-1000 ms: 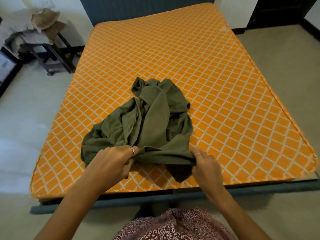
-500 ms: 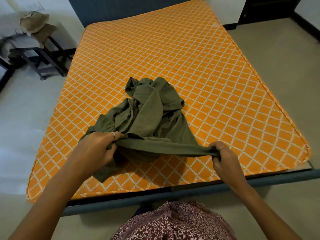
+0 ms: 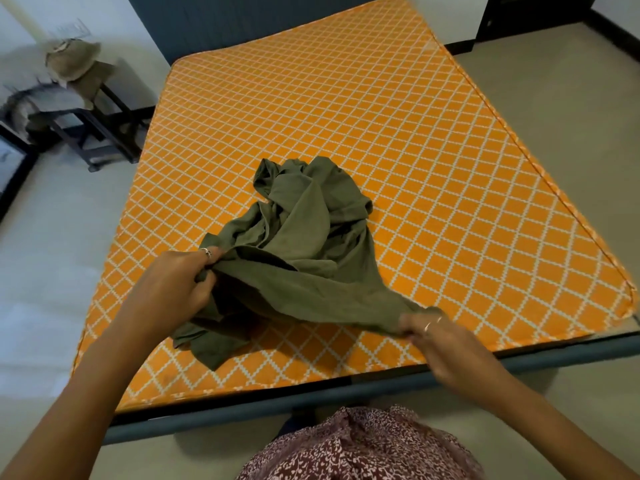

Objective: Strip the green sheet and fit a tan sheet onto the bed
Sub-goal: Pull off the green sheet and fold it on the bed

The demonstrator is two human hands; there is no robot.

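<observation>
The green sheet (image 3: 304, 237) lies crumpled near the foot of a bare orange mattress (image 3: 381, 109) with a white lattice pattern. My left hand (image 3: 173, 289) grips one end of the sheet's near edge, my right hand (image 3: 436, 337) pinches the other end, and the edge is stretched between them just above the mattress. A tan cloth bundle (image 3: 74, 58) sits on a dark stool at the far left.
A dark stool (image 3: 104, 126) stands beside the bed's left side with grey cloth (image 3: 31, 102) next to it. The bed's dark headboard (image 3: 242, 22) is at the far end, its grey frame rail (image 3: 346, 396) close to my body. Pale floor surrounds the bed.
My hands have drawn apart along the green sheet's edge, the right one moving right toward the foot corner. The edge between them has stretched out longer.
</observation>
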